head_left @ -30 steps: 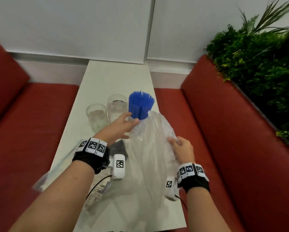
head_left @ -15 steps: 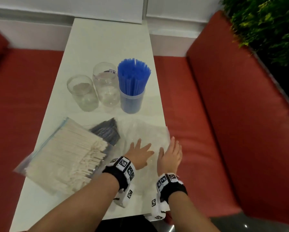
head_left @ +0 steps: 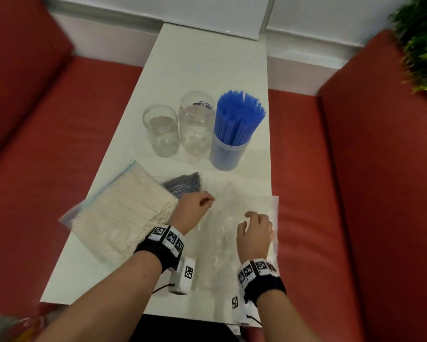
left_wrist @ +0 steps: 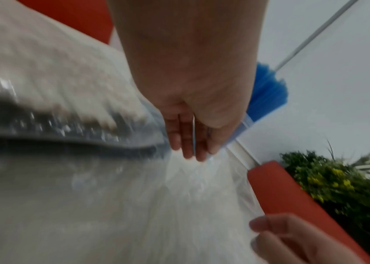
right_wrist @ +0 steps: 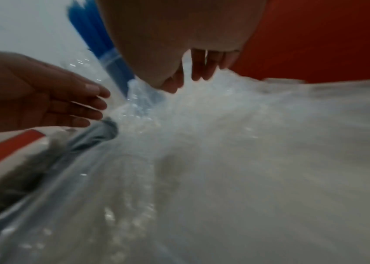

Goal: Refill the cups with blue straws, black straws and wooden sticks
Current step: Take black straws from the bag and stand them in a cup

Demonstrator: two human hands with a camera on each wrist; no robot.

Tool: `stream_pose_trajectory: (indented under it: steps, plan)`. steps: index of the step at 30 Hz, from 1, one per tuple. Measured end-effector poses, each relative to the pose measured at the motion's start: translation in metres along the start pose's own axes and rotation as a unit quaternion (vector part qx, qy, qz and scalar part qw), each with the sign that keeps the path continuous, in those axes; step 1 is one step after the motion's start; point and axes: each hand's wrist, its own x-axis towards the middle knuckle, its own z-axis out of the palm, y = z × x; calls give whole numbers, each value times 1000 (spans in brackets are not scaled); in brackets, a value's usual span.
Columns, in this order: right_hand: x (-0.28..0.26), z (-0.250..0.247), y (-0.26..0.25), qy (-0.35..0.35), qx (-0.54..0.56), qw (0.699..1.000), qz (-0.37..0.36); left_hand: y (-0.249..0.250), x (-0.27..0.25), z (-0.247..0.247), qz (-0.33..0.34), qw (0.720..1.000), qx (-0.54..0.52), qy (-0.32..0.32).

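Note:
Three cups stand in a row on the white table [head_left: 207, 60]: an empty clear cup [head_left: 161, 130], a second empty clear cup [head_left: 197, 122], and a cup packed with blue straws [head_left: 234, 127]. Nearer lie a zip bag of wooden sticks [head_left: 123, 211], a bag of black straws [head_left: 182, 185] and an empty clear bag [head_left: 234, 201]. My left hand [head_left: 195, 206] hovers over the empty bag's left side beside the black straws, fingers loosely extended [left_wrist: 188, 141]. My right hand [head_left: 254, 230] rests on the bag's right part, fingers loosely bent [right_wrist: 200, 69], holding nothing.
Red bench seats [head_left: 47, 144] flank the narrow table on both sides. A green plant [head_left: 422, 45] stands at the far right. The empty bag overhangs the table's right edge [head_left: 275, 218]. Bare tabletop lies behind the cups.
The bag came off the blue straws, now standing in the right cup, and was laid flat on the table. Since then both hands' fingers have bent slightly; my left hand moved toward the black straws.

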Motion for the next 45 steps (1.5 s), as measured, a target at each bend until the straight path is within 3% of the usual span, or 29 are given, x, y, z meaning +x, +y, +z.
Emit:
stream_pose_trajectory:
  steps: [1, 3, 6, 8, 11, 14, 16, 18, 20, 22, 27, 30, 33, 35, 38, 42, 44, 45]
  plan:
    - [3, 1, -18, -9, 67, 997, -23, -4, 0, -13, 5, 998, 47, 38]
    - [10, 8, -59, -116, 186, 975, -19, -15, -3, -35, 14, 985, 160, 63]
    - [21, 32, -108, -256, 244, 931, 88, -33, -16, -53, -30, 964, 263, -7]
    - [29, 48, -126, -284, 268, 904, 175, -41, -22, -59, -65, 964, 253, -51]
    - [42, 58, -135, -289, 302, 865, 277, -49, -25, -67, -54, 969, 230, -71]
    - [47, 62, -140, -303, 327, 843, 300, -52, -27, -73, -39, 979, 191, -66]
    - [42, 63, -146, -270, 384, 832, 296, -52, -27, -78, -18, 985, 166, -37]
    - [39, 60, -150, -234, 427, 830, 272, -52, -28, -83, 3, 991, 130, 37]
    - [41, 48, -149, -219, 464, 826, 235, -49, -31, -87, -7, 987, 112, 117]
    - [50, 29, -143, -203, 477, 834, 188, -47, -34, -87, -34, 981, 119, 148]
    - [76, -37, -118, -170, 522, 826, 126, -44, -34, -87, -126, 982, 80, 119]
    - [88, -73, -99, -143, 592, 782, 132, -38, -27, -90, -179, 979, 2, 93]
    - [90, -87, -82, -124, 662, 722, 161, -26, -10, -104, -181, 971, -138, 68]
    - [84, -82, -76, -121, 688, 690, 189, -17, 3, -121, -181, 952, -244, 41]
    - [69, -64, -76, -135, 708, 655, 227, -8, 17, -147, -93, 938, -333, 1]
    - [48, -35, -85, -180, 705, 621, 291, 7, 27, -182, -13, 945, -326, -10]
    - [40, -23, -90, -209, 684, 626, 310, 17, 27, -202, 5, 951, -309, 6]
    - [38, -19, -93, -225, 658, 643, 321, 23, 26, -212, 13, 956, -292, 10]
